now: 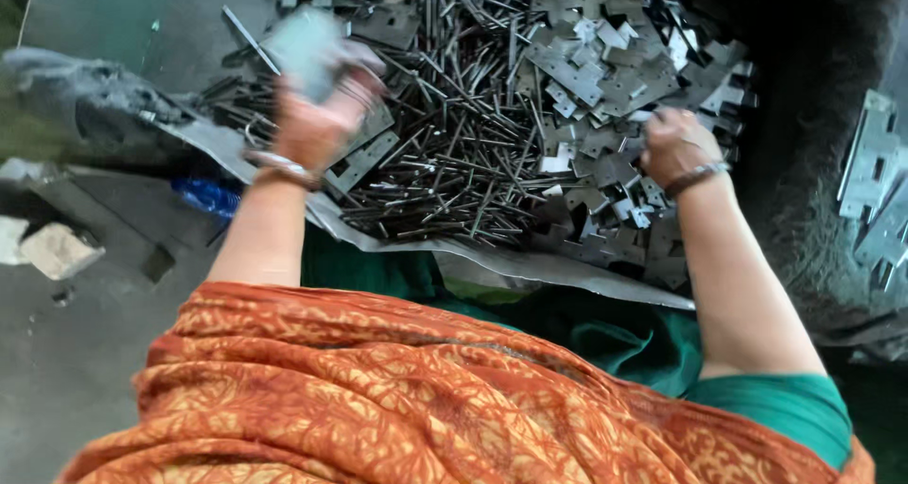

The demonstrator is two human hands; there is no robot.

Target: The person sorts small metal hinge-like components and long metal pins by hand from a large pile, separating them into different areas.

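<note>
Head camera is showing my left hand (317, 115) lifting a flat grey stamped metal hinge plate (305, 49), fingers closed on its lower edge, above the heap of thin dark steel pins (454, 153). My right hand (673, 144) is curling shut among the pale loose hinge plates (605, 77) on the grey metal sheet (492, 257); what it is gripping I cannot tell. I am judging the plate stiff, light and sharp-edged, best pinched across its flat faces.

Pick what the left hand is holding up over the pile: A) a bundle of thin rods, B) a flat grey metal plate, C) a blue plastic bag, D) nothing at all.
B: the left hand grips a flat grey metal plate raised above the pile of rods, though motion blur softens its edges.
</note>
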